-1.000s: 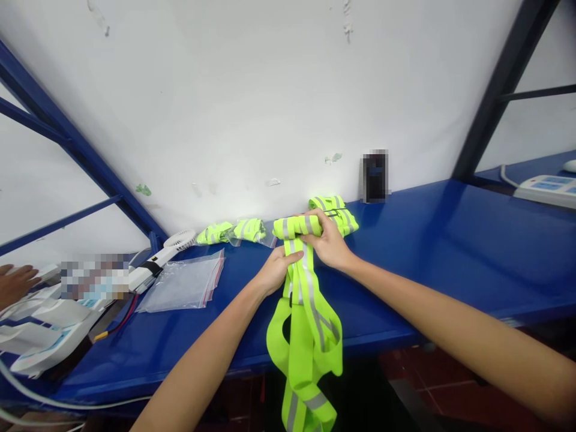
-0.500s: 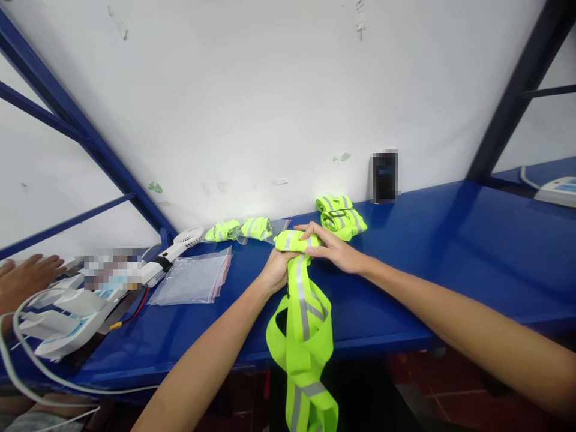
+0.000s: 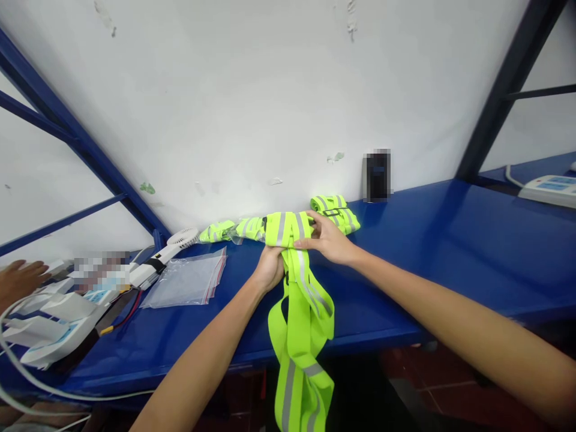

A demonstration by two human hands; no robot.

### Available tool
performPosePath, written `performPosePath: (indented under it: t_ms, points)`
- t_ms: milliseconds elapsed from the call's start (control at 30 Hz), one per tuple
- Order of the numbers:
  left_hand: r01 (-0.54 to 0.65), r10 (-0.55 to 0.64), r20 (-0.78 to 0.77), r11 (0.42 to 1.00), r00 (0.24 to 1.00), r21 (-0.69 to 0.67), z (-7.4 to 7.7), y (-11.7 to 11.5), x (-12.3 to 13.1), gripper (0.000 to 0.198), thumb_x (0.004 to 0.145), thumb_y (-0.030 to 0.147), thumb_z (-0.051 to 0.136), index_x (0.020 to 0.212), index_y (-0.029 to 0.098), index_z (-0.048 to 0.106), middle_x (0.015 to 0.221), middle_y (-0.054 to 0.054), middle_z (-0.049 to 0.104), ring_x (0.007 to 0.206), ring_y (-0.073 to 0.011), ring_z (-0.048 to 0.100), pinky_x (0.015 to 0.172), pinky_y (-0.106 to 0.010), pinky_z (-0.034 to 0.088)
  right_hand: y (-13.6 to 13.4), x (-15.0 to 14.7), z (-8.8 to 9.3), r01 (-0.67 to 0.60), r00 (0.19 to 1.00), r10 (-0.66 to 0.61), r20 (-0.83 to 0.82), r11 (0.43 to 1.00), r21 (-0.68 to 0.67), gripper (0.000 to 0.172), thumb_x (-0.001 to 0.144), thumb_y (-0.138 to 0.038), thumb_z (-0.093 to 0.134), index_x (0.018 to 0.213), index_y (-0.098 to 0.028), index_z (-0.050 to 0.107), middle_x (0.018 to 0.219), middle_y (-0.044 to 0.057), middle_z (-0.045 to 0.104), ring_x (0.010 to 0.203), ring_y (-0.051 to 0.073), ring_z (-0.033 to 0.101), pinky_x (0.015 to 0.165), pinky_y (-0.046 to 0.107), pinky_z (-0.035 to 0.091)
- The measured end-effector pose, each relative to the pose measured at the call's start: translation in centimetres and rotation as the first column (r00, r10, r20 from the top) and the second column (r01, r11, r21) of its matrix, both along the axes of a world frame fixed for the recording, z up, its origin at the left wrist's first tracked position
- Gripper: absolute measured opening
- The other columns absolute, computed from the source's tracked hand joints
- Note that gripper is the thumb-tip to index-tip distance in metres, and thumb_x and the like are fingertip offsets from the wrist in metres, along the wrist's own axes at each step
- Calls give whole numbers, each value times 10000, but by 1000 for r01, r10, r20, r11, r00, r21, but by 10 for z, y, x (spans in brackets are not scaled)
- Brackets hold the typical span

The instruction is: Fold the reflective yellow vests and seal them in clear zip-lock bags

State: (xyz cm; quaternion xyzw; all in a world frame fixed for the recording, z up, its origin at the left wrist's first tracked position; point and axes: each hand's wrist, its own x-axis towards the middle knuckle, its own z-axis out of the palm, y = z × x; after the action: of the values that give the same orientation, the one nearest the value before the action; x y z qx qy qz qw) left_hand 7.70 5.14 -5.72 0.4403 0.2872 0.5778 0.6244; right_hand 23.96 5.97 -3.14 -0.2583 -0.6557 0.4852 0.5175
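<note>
Right hand (image 3: 332,241): fingers clamped on folded upper end of reflective strap (image 3: 300,294) | Left hand (image 3: 271,270): under fold, fingers hidden, closure cannot be told | Strap: over tabletop (image 3: 450,252), loops hanging past front edge | White unit (image 3: 551,188): far right, markings too small to read

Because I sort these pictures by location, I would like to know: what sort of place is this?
Probably a workroom or small workshop, though this is not certain. A long blue worktable stands against a white wall. Clear plastic bags lie on it, near a neon reflective strap.
</note>
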Motion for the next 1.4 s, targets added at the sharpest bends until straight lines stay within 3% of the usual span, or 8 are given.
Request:
performPosePath:
  t_ms: [167,300,400,533,700,1000,1233,1400]
  points:
    - [157,-159,-61,987,985,-34,9,-7,-4,725,662,198,753,1327,217,467,1083,-67,710,967,-245,689,903,-387,517,6,3,-3,146,989,-145,-35,988,40,557,630,-300,818,1107,-208,544,1080,73,669,956,279,667,817,423,570]
    - [127,-133,-183,991,974,-45,5,-6,-2,812,628,252,837,1331,215,433,1090,-82,703,955,-240,691,886,-377,521,7,-2,-11,212,977,-211,-19,968,132,511,685,-283,768,1127,-217,521,1073,67,659,966,268,654,833,414,558]
    - [86,-96,-293,995,951,-47,0,-1,-2,688,598,213,844,1213,174,539,1087,-90,703,969,-241,682,880,-355,518,6,-5,-14,234,971,-239,10,960,154,499,707,-269,741,1146,-221,508,1066,60,658,976,260,648,858,416,547]
    - [176,-210,-386,977,898,-123,-3,4,-8,401,648,215,784,1014,119,654,953,-108,731,808,-239,700,786,-360,532,4,-2,-7,237,971,-236,-29,966,105,483,680,-260,746,1106,-218,523,1096,70,646,995,267,641,835,410,559]
    - [313,-350,-370,936,860,-159,1,8,-17,402,662,259,793,1020,105,692,983,-133,737,797,-232,702,779,-347,522,1,3,4,176,980,-182,-76,981,-79,493,647,-248,734,1080,-221,500,1079,72,655,856,257,676,651,391,589]
    - [110,-168,-327,976,930,-190,-2,13,-20,690,576,176,854,1212,192,586,922,-58,733,746,-198,693,727,-332,547,6,4,-2,172,978,-176,-114,984,-41,583,612,-262,779,1111,-262,479,1061,33,646,820,229,674,605,351,597]
    - [229,-272,-362,960,891,-158,-1,10,-17,431,648,255,802,1036,126,666,881,-87,735,699,-198,687,703,-315,533,11,7,-4,280,959,-273,-75,953,112,537,658,-335,783,1107,-239,505,1061,51,630,974,252,628,799,385,558]
    - [193,-224,-367,974,903,-119,4,7,-16,488,658,282,791,1091,128,629,847,-91,744,695,-222,701,682,-331,541,11,9,-7,257,966,-257,-22,953,160,625,724,-337,745,1270,-282,446,1164,55,587,880,215,623,710,346,558]
